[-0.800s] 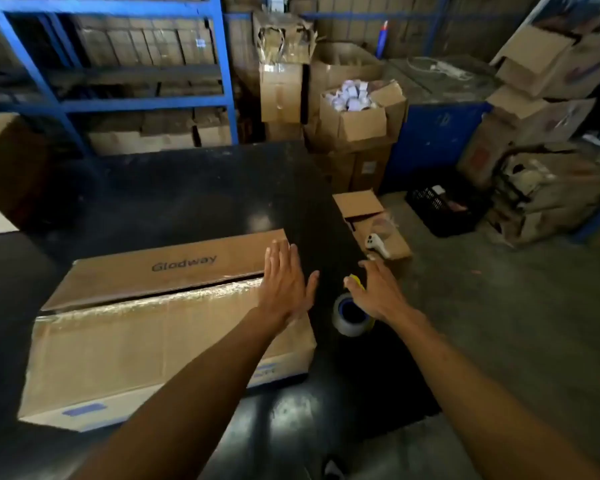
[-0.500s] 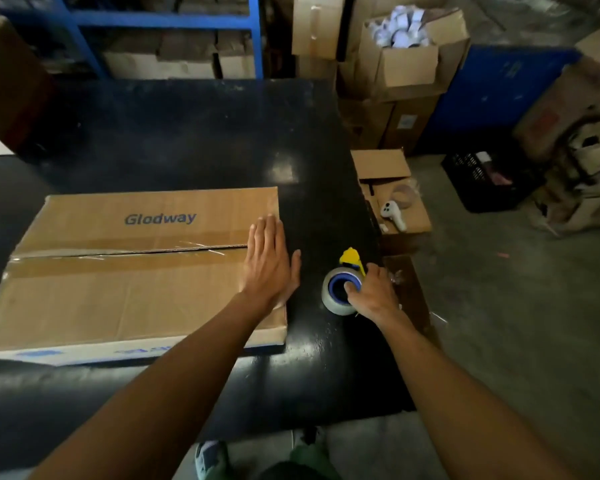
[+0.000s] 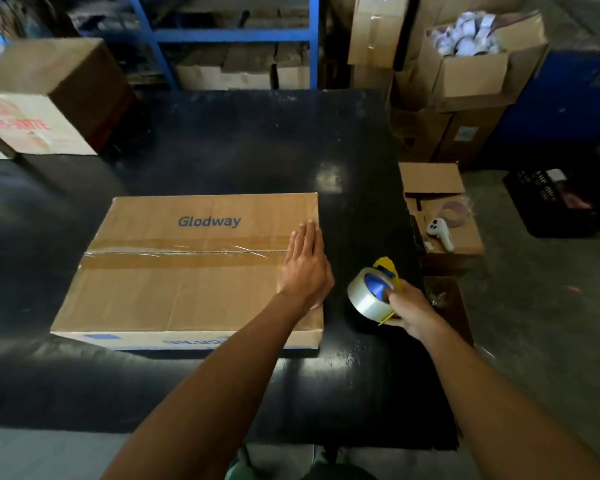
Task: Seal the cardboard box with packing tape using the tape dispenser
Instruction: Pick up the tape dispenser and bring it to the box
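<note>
We have the box (image 3: 187, 268) lying flat on the black counter (image 3: 243, 150), its long seam running left to right under a strip of clear tape (image 3: 187, 251) that looks wrinkled near the right end. Our left hand (image 3: 305, 268) lies open and flat on the box's right end, fingers straight and together across the seam; we judge it is there to pin the flaps and keep the box from sliding when tape is pulled. Just right of the box, apart from it, our right hand (image 3: 409, 308) has its grip closed around the dispenser (image 3: 378, 292), fingers curled at the blue core and yellow frame, with the clear roll tipped toward the box. The dispenser seems raised or tilted off the counter, though we cannot tell whether it touches. Held this way, its leading edge faces the box's right side, which suits starting a strip there.

Further out, a white handheld device (image 3: 439, 232) rests on a carton (image 3: 444, 216) on the floor, and a larger box (image 3: 49, 98) sits at the counter's far left.

Compared with half a second ago, the right hand has gone from reaching onto the roll, which stood on the counter, to gripping it with the roll tilted up. The left hand has stayed flat on the same end of the box, and the box has not shifted.
</note>
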The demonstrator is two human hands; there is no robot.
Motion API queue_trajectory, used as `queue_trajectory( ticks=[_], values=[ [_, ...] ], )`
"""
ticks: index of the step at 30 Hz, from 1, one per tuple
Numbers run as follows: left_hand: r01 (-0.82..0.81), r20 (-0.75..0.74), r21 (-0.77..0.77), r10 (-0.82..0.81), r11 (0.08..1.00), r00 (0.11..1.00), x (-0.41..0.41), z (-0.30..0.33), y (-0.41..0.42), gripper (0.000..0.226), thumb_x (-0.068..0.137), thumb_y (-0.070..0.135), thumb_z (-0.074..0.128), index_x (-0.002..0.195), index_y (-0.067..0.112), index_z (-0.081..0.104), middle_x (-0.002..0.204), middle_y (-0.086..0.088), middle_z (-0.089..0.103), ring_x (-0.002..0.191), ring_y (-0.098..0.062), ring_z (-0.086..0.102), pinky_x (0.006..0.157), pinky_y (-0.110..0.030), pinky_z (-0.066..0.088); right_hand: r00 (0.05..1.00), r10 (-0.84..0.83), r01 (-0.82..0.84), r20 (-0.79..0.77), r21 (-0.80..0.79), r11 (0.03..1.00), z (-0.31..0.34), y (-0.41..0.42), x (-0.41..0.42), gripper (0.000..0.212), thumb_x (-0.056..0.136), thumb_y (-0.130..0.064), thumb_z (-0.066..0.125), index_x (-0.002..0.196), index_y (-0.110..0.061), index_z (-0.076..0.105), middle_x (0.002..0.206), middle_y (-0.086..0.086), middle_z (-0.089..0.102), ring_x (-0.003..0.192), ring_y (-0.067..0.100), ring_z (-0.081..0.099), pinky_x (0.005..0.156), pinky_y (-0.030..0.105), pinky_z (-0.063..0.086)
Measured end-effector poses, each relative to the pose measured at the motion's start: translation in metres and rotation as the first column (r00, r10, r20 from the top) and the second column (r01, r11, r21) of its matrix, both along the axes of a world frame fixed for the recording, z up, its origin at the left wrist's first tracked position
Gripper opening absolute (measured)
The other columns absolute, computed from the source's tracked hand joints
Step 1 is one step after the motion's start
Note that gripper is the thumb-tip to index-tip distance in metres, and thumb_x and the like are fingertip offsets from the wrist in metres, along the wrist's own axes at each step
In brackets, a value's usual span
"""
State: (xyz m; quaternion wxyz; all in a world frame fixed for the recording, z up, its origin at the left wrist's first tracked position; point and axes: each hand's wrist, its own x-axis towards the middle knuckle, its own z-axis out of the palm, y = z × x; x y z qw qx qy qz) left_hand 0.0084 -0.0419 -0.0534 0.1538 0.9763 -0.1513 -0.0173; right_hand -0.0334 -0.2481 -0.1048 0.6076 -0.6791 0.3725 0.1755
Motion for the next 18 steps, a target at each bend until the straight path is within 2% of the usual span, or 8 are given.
queue_trajectory(
  ticks=[2, 4, 7, 10, 12, 14, 16, 18],
  values=[
    [0.016, -0.006, -0.038, -0.016, 0.999, 1.0, 0.001, -0.002, 0.002, 0.067, 0.092, 0.028, 0.022, 0.144, -0.008, 0.042, 0.154, -0.028, 0.036, 0.146, -0.042, 0.031, 0.122, -0.047, 0.019, 0.996, -0.074, 0.066, 0.04, 0.176, 0.982, 0.016, 0.002, 0.003, 0.034, 0.097, -0.01, 0.05, 0.123, -0.03, 0.059, 0.123, 0.011, 0.062, 0.112, 0.035, 0.06, 0.085, 0.053, 0.055],
    [0.02, -0.033, -0.107, -0.024, 0.994, 0.999, 0.002, 0.0, 0.005, 0.065, 0.098, 0.032, 0.022, 0.149, -0.006, 0.036, 0.159, -0.024, 0.028, 0.15, -0.037, 0.021, 0.124, -0.042, 0.008, 0.988, -0.137, 0.11, 0.065, 0.31, 0.944, 0.032, 0.004, 0.005, 0.032, 0.093, -0.011, 0.053, 0.116, -0.03, 0.063, 0.119, 0.012, 0.063, 0.111, 0.037, 0.059, 0.094, 0.058, 0.051],
    [-0.06, -0.208, -0.347, -0.014, 0.936, 0.978, 0.007, 0.018, 0.01, 0.057, 0.108, 0.035, 0.029, 0.155, 0.004, 0.027, 0.166, -0.012, 0.016, 0.154, -0.025, 0.006, 0.123, -0.033, -0.003, 0.984, -0.148, 0.088, 0.101, 0.447, 0.89, 0.055, 0.008, 0.006, 0.046, 0.076, -0.015, 0.06, 0.122, -0.017, 0.067, 0.116, 0.016, 0.067, 0.108, 0.035, 0.059, 0.091, 0.048, 0.05],
    [-0.307, -0.39, -0.677, 0.027, 0.669, 0.92, 0.005, 0.048, 0.019, 0.041, 0.107, 0.033, 0.041, 0.138, 0.011, 0.055, 0.142, -0.008, 0.054, 0.138, -0.023, 0.043, 0.114, -0.032, 0.03, 0.961, -0.142, -0.003, 0.238, 0.52, 0.854, 0.086, 0.018, 0.006, 0.051, 0.07, -0.02, 0.062, 0.119, -0.006, 0.067, 0.104, 0.019, 0.064, 0.083, 0.026, 0.06, 0.073, 0.036, 0.048],
    [-0.471, -0.505, -0.762, 0.048, 0.444, 0.862, 0.009, 0.059, 0.032, 0.035, 0.105, 0.037, 0.043, 0.114, 0.015, 0.069, 0.116, -0.003, 0.067, 0.113, -0.019, 0.061, 0.097, -0.029, 0.042, 0.903, -0.167, -0.035, 0.397, 0.454, 0.89, 0.106, 0.033, 0.005, 0.039, 0.075, -0.015, 0.057, 0.112, -0.009, 0.068, 0.096, 0.015, 0.066, 0.076, 0.02, 0.064, 0.072, 0.031, 0.049],
    [-0.582, -0.598, -0.769, 0.022, 0.266, 0.801, 0.019, 0.07, 0.051, 0.045, 0.104, 0.042, 0.043, 0.108, 0.008, 0.072, 0.113, -0.008, 0.073, 0.104, -0.02, 0.068, 0.091, -0.032, 0.049, 0.823, -0.076, -0.064, 0.563, 0.224, 0.973, 0.127, 0.053, 0.006, 0.045, 0.07, -0.016, 0.059, 0.114, -0.015, 0.068, 0.098, 0.005, 0.072, 0.088, 0.017, 0.068, 0.079, 0.029, 0.051],
    [-0.67, -0.689, -0.72, -0.067, 0.179, 0.722, 0.03, 0.085, 0.071, 0.054, 0.104, 0.047, 0.039, 0.105, 0.004, 0.071, 0.113, -0.016, 0.073, 0.104, -0.029, 0.069, 0.083, -0.035, 0.054, 0.747, 0.111, -0.105, 0.656, -0.048, 0.993, 0.151, 0.075, 0.009, 0.048, 0.066, -0.017, 0.062, 0.113, -0.024, 0.067, 0.1, -0.005, 0.072, 0.093, 0.009, 0.067, 0.081, 0.024, 0.05],
    [-0.73, -0.747, -0.665, -0.168, 0.156, 0.644, 0.034, 0.1, 0.095, 0.059, 0.103, 0.051, 0.037, 0.107, 0.001, 0.067, 0.116, -0.022, 0.068, 0.109, -0.034, 0.066, 0.088, -0.041, 0.055, 0.666, 0.261, -0.153, 0.699, -0.215, 0.965, 0.17, 0.101, 0.012, 0.05, 0.064, -0.014, 0.066, 0.113, -0.025, 0.067, 0.103, -0.006, 0.07, 0.089, 0.001, 0.065, 0.075, 0.013, 0.048]
  ],
)
